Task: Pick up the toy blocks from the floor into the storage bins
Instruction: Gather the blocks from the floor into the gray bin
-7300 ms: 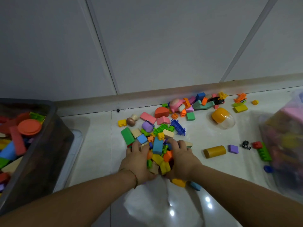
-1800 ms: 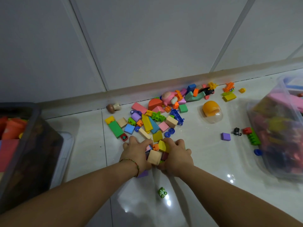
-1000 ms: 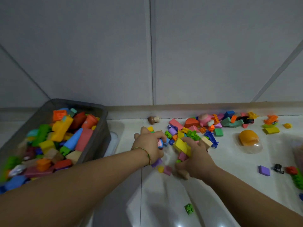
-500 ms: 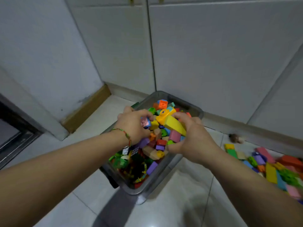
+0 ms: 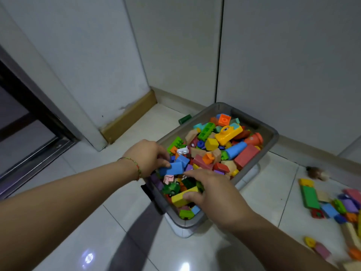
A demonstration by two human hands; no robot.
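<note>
The grey storage bin [image 5: 270, 145] is heaped with bright toy blocks [image 5: 214, 151]. Above its near end, the left hand [image 5: 148, 155] curls onto a blue block [image 5: 172, 170], grip unclear; the right hand [image 5: 216, 194] is released, fingers spread. More loose blocks [image 5: 332, 204] lie right of the bin on the glossy tiled floor [image 5: 78, 192]; a wall corner stands behind it.

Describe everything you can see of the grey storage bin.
The storage bin is a rectangular tub of smoky, translucent grey plastic with rounded corners and a dark clip on its near-left side. It stands upright on a white base on the tiled floor, heaped with colourful blocks. The left hand and right hand reach into its near end, touching blocks.
</note>
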